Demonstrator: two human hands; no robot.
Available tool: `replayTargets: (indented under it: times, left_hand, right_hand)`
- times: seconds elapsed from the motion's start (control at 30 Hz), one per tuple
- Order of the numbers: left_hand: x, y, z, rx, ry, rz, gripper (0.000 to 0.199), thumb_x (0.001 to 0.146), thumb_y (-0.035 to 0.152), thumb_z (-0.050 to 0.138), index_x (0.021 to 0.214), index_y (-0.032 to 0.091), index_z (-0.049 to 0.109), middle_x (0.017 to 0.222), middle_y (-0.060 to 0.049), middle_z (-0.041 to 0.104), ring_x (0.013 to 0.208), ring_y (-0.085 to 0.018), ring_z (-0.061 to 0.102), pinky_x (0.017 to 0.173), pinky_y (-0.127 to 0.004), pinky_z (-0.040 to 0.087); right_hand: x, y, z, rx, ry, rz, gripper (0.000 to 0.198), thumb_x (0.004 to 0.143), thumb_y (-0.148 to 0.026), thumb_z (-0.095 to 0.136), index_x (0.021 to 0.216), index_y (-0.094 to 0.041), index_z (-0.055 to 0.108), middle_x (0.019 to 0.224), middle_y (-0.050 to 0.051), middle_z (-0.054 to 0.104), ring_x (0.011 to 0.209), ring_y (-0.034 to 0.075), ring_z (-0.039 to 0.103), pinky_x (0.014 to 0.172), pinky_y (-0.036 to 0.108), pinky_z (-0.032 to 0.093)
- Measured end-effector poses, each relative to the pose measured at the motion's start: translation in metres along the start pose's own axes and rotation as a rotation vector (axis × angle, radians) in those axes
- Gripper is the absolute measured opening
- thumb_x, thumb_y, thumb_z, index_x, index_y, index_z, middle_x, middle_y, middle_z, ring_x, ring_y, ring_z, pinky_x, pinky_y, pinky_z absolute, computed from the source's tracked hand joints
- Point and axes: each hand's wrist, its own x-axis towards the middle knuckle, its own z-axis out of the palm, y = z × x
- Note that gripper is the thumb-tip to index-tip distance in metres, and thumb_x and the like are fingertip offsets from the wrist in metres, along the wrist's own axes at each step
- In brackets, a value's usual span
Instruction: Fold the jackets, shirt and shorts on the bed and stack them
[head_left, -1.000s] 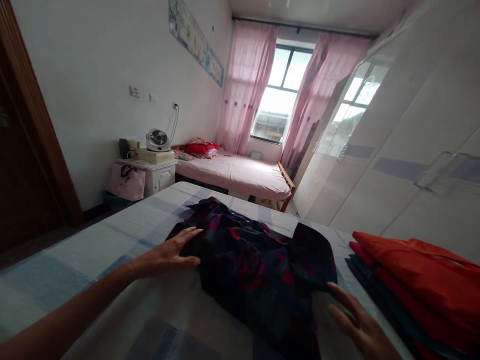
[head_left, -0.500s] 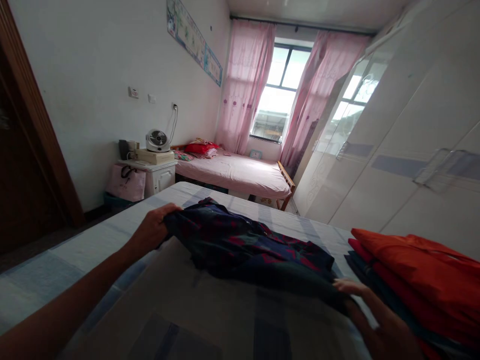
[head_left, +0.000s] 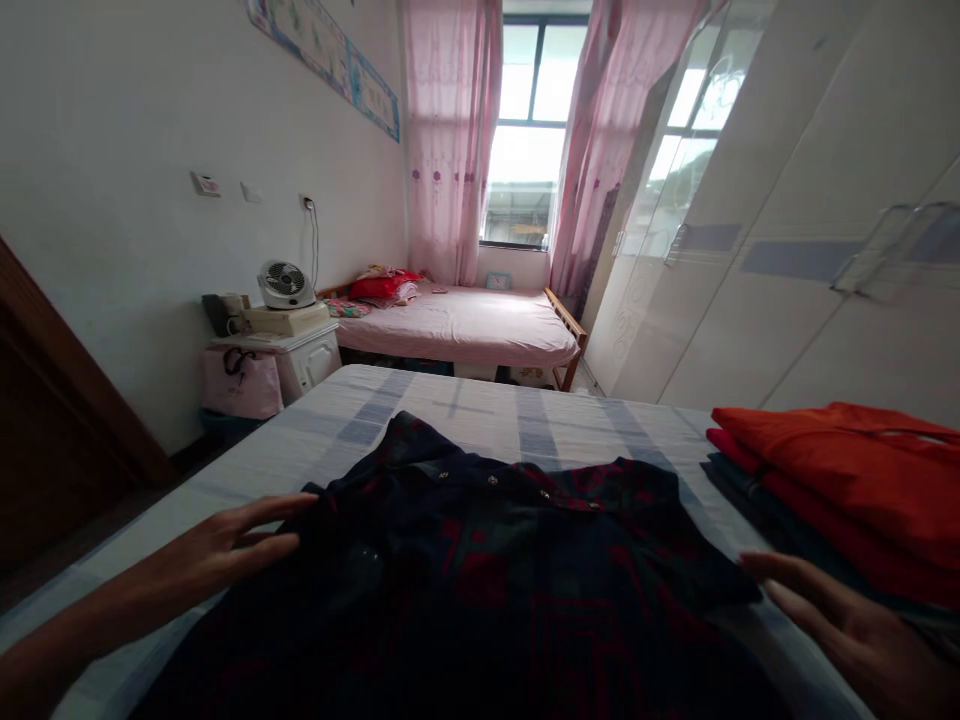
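A dark navy shirt [head_left: 480, 570] with a red pattern lies spread on the striped bed sheet, a row of small buttons running across near its far edge. At its left side is my left hand [head_left: 240, 540], fingers stretched and apart, the tips at the cloth's edge. My right hand [head_left: 847, 610] lies at the opposite sleeve, thumb and fingers apart, with the fingertips at or just beside the sleeve end. Neither hand has cloth visibly gripped in it. The shirt's near part runs out of view at the bottom.
A stack of folded clothes [head_left: 840, 480], orange on top, sits on the bed [head_left: 465, 400] at the right. Beyond are a second, pink-sheeted bed [head_left: 480, 325] and a white nightstand [head_left: 319, 360] with a fan [head_left: 286, 284]. White wardrobes [head_left: 795, 200] line the right side.
The shirt has come down from a lifted, bunched state and now lies spread toward me. Both hands have loosened from its edges and moved outward. The view has tilted down.
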Motion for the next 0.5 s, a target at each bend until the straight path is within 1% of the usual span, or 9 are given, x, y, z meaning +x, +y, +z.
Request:
replayTargets:
  times: [0.03, 0.07, 0.1, 0.2, 0.27, 0.33, 0.37, 0.43, 0.5]
  left_hand:
    - [0.022, 0.005, -0.002, 0.006, -0.111, -0.009, 0.071, 0.070, 0.072, 0.045, 0.116, 0.021, 0.063, 0.115, -0.006, 0.068, 0.104, -0.026, 0.063, 0.087, -0.036, 0.051]
    - [0.043, 0.009, 0.000, 0.038, -0.158, -0.020, 0.072, 0.070, 0.070, 0.047, 0.118, 0.018, 0.062, 0.117, -0.010, 0.067, 0.106, -0.027, 0.063, 0.088, -0.036, 0.050]
    - [0.062, 0.013, 0.004, 0.080, -0.184, -0.020, 0.074, 0.071, 0.069, 0.047, 0.119, 0.015, 0.061, 0.119, -0.013, 0.065, 0.108, -0.029, 0.062, 0.089, -0.037, 0.050]
    - [0.102, 0.019, 0.028, 0.239, -0.141, 0.016, 0.078, 0.070, 0.069, 0.043, 0.119, 0.012, 0.060, 0.125, -0.018, 0.061, 0.112, -0.033, 0.059, 0.093, -0.040, 0.046]
    - [0.112, 0.021, 0.044, 0.270, -0.142, 0.014, 0.080, 0.068, 0.067, 0.046, 0.123, 0.010, 0.057, 0.120, -0.020, 0.063, 0.112, -0.035, 0.058, 0.094, -0.044, 0.044]
    - [0.114, 0.026, 0.055, 0.224, -0.168, -0.010, 0.078, 0.067, 0.063, 0.050, 0.123, 0.009, 0.056, 0.106, -0.018, 0.069, 0.103, -0.036, 0.062, 0.089, -0.046, 0.046]
    - [0.114, 0.030, 0.058, 0.191, -0.198, -0.014, 0.073, 0.067, 0.060, 0.051, 0.120, 0.010, 0.059, 0.100, -0.015, 0.071, 0.097, -0.035, 0.065, 0.086, -0.044, 0.048]
    - [0.111, 0.041, 0.056, 0.076, -0.277, -0.013, 0.058, 0.069, 0.053, 0.053, 0.109, 0.014, 0.065, 0.091, -0.010, 0.073, 0.088, -0.030, 0.068, 0.078, -0.037, 0.052]
    - [0.107, 0.052, 0.046, -0.123, -0.327, -0.039, 0.048, 0.070, 0.050, 0.056, 0.102, 0.016, 0.067, 0.089, -0.006, 0.074, 0.082, -0.026, 0.069, 0.072, -0.033, 0.054]
  right_hand:
    - [0.012, -0.005, 0.005, -0.025, -0.053, 0.031, 0.043, 0.071, -0.058, 0.054, 0.097, -0.029, 0.071, 0.103, 0.006, 0.071, 0.087, 0.030, 0.068, 0.065, 0.038, 0.057]
    - [0.023, -0.009, 0.011, -0.057, -0.093, 0.047, 0.048, 0.073, -0.057, 0.051, 0.104, -0.026, 0.069, 0.109, 0.008, 0.069, 0.091, 0.030, 0.068, 0.071, 0.039, 0.056]
    - [0.033, -0.013, 0.020, -0.102, -0.098, 0.040, 0.052, 0.074, -0.056, 0.049, 0.109, -0.022, 0.067, 0.114, 0.010, 0.067, 0.096, 0.031, 0.066, 0.077, 0.040, 0.054]
    - [0.055, -0.015, 0.049, -0.320, -0.054, 0.001, 0.060, 0.075, -0.054, 0.048, 0.117, -0.012, 0.060, 0.124, 0.018, 0.060, 0.113, 0.034, 0.057, 0.093, 0.048, 0.045]
    - [0.064, -0.011, 0.066, -0.428, -0.045, 0.011, 0.064, 0.076, -0.056, 0.049, 0.118, -0.009, 0.057, 0.125, 0.022, 0.058, 0.116, 0.036, 0.054, 0.093, 0.050, 0.044]
    - [0.071, -0.008, 0.077, -0.442, -0.052, 0.027, 0.063, 0.076, -0.057, 0.050, 0.115, -0.008, 0.058, 0.118, 0.023, 0.061, 0.110, 0.036, 0.058, 0.087, 0.047, 0.047]
    - [0.074, -0.007, 0.080, -0.422, -0.056, 0.033, 0.059, 0.076, -0.055, 0.050, 0.111, -0.009, 0.060, 0.112, 0.022, 0.064, 0.106, 0.035, 0.060, 0.084, 0.045, 0.049]
    - [0.081, -0.012, 0.082, -0.362, -0.066, 0.050, 0.047, 0.074, -0.050, 0.052, 0.100, -0.013, 0.064, 0.100, 0.019, 0.068, 0.097, 0.033, 0.064, 0.080, 0.042, 0.050]
    - [0.085, -0.024, 0.077, -0.271, -0.063, 0.046, 0.037, 0.073, -0.045, 0.052, 0.092, -0.016, 0.066, 0.094, 0.015, 0.070, 0.091, 0.031, 0.065, 0.079, 0.040, 0.051]
